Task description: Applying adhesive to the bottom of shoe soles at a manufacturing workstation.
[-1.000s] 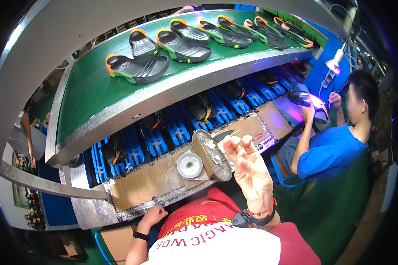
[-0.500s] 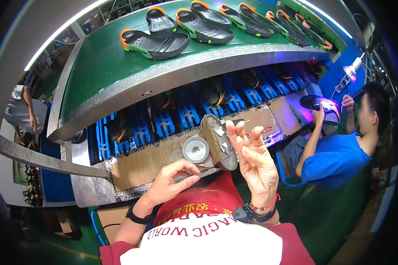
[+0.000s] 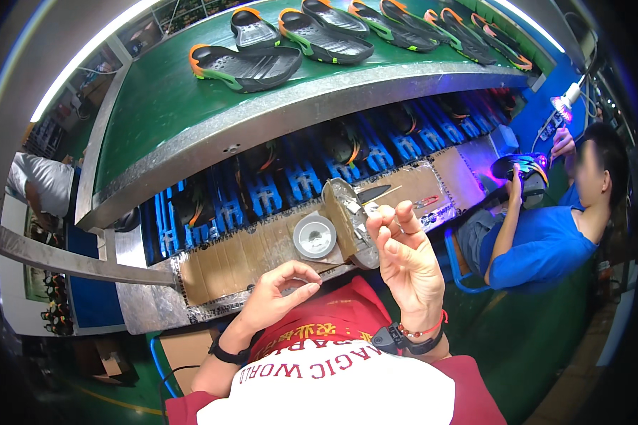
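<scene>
left hand (image 3: 282, 294) is held half-curled near bowl (image 3: 297, 238); grip can't be told. right hand (image 3: 412, 273) is raised, fingers bent; hold can't be told. bowl is set left of tray (image 3: 340, 228); shoes (image 3: 326, 39) are lined up on far shelf (image 3: 149, 127).

Ahead of me: black shoe parts (image 3: 325, 37), orange and green at the edges, strung along a green belt (image 3: 149, 117). Blue racks (image 3: 302, 183) under it. My right: co-worker (image 3: 542, 248) in blue shirt, dark shoe piece (image 3: 504, 168) in hand, near lit lamp (image 3: 563, 106). Far left, person (image 3: 48, 185) in pale top.
</scene>
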